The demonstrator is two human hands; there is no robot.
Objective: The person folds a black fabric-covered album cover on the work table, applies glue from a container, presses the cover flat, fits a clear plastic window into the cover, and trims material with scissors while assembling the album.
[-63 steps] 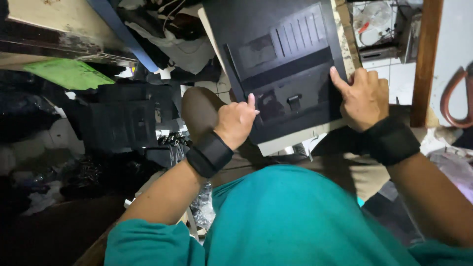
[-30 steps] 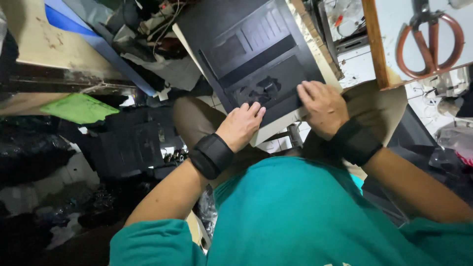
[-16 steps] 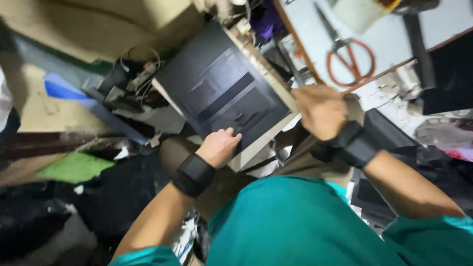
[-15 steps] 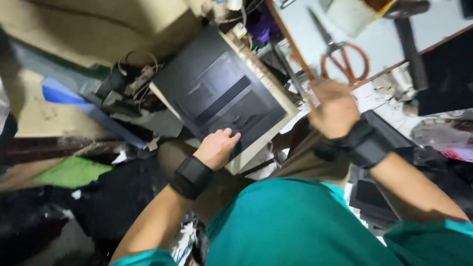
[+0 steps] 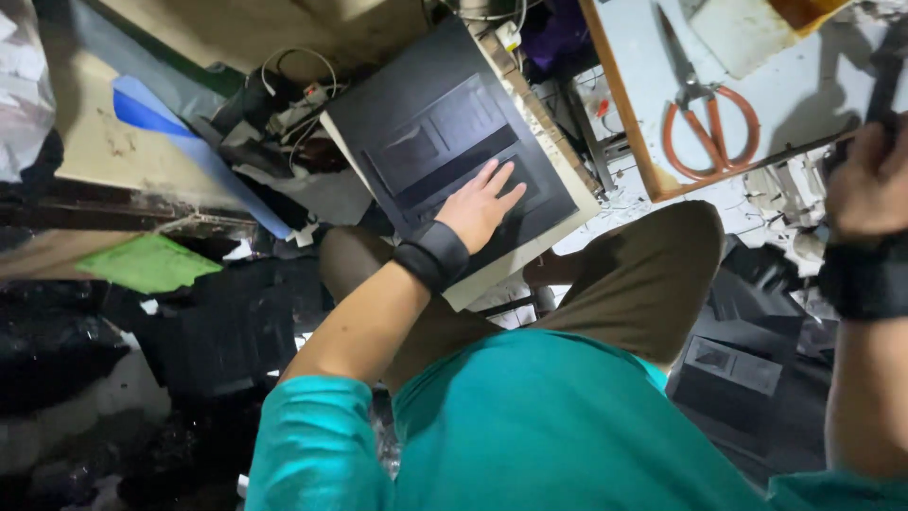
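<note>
- Left hand is lying flat on the black panel, fingers spread and extended, palm pressing down; it is gripping nothing.
- Panel is resting tilted over the person's left knee, on a pale board whose edge is showing along the panel's right and lower sides.
- Right hand is reaching up at the right frame border toward a dark object above it; whether its fingers are closing on that object cannot be told, since the hand is cut off and blurred.
- Judgement on technique: the flat palm is steadying the panel well; keeping pressure near the panel's centre, rather than at its lower corner, would likely be limiting any tipping off the knee.
- Scissors with orange handles are lying on the white bench, well apart from both hands.
- Edges: the bench's wooden rim is running just beside the board's right edge, so room to the right is looking tight.
- Cables and clutter are crowding the panel's upper left corner; a green sheet and a blue strip are lying further left.
- Open room is appearing mainly toward the person's lap, between the knees.
</note>
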